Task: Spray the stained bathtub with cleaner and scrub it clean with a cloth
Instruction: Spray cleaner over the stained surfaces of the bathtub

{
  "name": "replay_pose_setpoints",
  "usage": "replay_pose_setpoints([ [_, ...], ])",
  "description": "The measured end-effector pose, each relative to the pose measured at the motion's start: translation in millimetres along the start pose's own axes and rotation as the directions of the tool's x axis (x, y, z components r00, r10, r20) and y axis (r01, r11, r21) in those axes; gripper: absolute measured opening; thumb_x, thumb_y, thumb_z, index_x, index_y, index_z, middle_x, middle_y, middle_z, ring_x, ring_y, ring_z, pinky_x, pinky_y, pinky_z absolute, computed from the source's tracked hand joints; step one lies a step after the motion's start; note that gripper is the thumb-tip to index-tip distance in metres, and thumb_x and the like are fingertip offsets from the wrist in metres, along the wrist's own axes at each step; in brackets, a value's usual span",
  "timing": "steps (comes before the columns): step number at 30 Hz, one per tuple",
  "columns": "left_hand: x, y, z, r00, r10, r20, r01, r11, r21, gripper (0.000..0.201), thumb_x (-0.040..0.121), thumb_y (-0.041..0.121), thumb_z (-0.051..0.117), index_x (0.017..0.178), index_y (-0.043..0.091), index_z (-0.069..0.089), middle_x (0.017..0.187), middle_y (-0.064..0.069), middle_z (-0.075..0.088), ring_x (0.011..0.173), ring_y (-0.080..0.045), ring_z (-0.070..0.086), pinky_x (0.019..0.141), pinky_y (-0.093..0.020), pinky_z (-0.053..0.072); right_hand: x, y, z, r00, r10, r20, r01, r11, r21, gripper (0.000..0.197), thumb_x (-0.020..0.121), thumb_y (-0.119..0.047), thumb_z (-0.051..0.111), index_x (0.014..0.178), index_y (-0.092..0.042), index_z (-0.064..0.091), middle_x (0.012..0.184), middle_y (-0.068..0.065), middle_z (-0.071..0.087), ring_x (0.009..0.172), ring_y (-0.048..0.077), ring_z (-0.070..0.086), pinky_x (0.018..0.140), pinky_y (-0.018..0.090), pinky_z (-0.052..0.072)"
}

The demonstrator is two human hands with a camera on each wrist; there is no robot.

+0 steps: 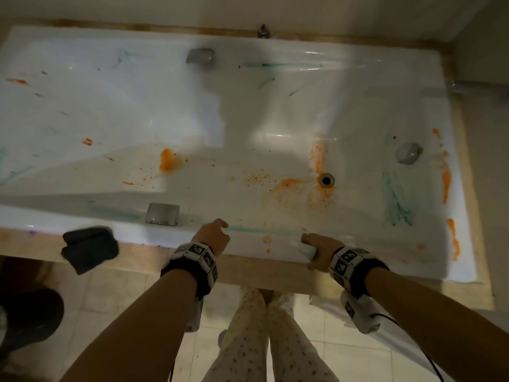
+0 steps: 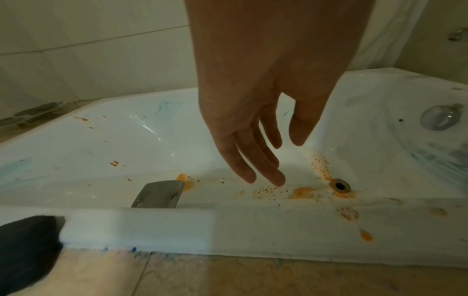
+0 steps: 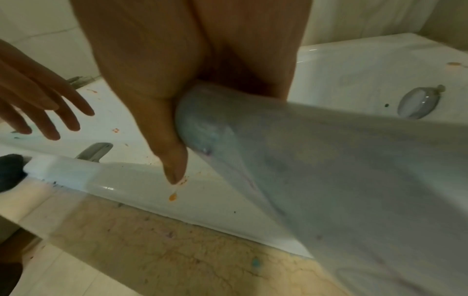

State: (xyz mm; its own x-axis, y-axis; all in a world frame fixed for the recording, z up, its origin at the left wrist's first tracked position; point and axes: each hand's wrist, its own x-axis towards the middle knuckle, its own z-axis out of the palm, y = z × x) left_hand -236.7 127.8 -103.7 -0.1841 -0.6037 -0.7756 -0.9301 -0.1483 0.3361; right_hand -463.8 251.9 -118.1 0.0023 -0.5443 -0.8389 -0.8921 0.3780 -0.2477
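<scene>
The white bathtub [image 1: 110, 106] lies below me, marked with orange stains [image 1: 169, 161] and green smears [image 1: 396, 199] around the drain [image 1: 326, 180]. My right hand [image 1: 319, 248] rests at the near rim and grips a white cloth [image 1: 301, 247]. In the right wrist view the cloth [image 3: 329, 160] hangs out of my fist [image 3: 152, 80] and drapes down to the right. My left hand [image 1: 213, 235] hovers over the near rim with straight, relaxed fingers [image 2: 253, 160] and holds nothing. No spray bottle is in view.
A dark folded cloth [image 1: 91, 248] lies on the near ledge at the left. Metal grab handles [image 1: 162, 214] [image 1: 200, 55] sit on the tub's near and far walls. A round knob [image 1: 407, 153] is at the right end, a tap [image 1: 263, 31] at the back. My legs stand on the tiled floor [image 1: 115, 285].
</scene>
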Motion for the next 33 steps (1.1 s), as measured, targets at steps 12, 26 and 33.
replay_pose_setpoints([
  [12, 10.7, 27.8, 7.2, 0.991, 0.129, 0.029, -0.132, 0.980, 0.150, 0.030, 0.095, 0.012, 0.045, 0.123, 0.013, 0.054, 0.112, -0.015, 0.063, 0.098, -0.029, 0.063, 0.086, -0.039, 0.053, -16.0, 20.5, 2.6, 0.997, 0.049, -0.057, -0.048, 0.999, 0.023, 0.037, 0.082, -0.023, 0.068, 0.111, -0.017, 0.045, 0.113, 0.003, 0.052, 0.102, 0.025, 0.054, 0.090, 0.038, 0.044],
  [26, -4.3, 94.9, 85.8, 0.994, 0.087, 0.062, -0.092, 0.991, 0.097, 0.030, 0.093, 0.010, 0.047, 0.122, 0.012, 0.055, 0.117, -0.016, 0.062, 0.102, -0.030, 0.062, 0.092, -0.040, 0.051, -56.1, 126.3, 12.8, 0.989, 0.134, -0.068, -0.127, 0.988, 0.090, 0.053, 0.085, -0.033, 0.065, 0.131, -0.018, 0.042, 0.134, 0.004, 0.048, 0.119, 0.026, 0.049, 0.099, 0.037, 0.040],
  [33, -15.0, 148.8, 137.1, 0.992, 0.099, 0.081, -0.105, 0.992, 0.072, 0.030, 0.093, 0.011, 0.047, 0.122, 0.013, 0.055, 0.121, -0.015, 0.059, 0.105, -0.029, 0.060, 0.094, -0.040, 0.049, -84.7, 191.2, 7.7, 0.989, 0.147, -0.026, -0.143, 0.982, 0.122, 0.045, 0.084, -0.031, 0.067, 0.122, -0.016, 0.048, 0.124, 0.006, 0.054, 0.110, 0.025, 0.053, 0.092, 0.035, 0.042],
])
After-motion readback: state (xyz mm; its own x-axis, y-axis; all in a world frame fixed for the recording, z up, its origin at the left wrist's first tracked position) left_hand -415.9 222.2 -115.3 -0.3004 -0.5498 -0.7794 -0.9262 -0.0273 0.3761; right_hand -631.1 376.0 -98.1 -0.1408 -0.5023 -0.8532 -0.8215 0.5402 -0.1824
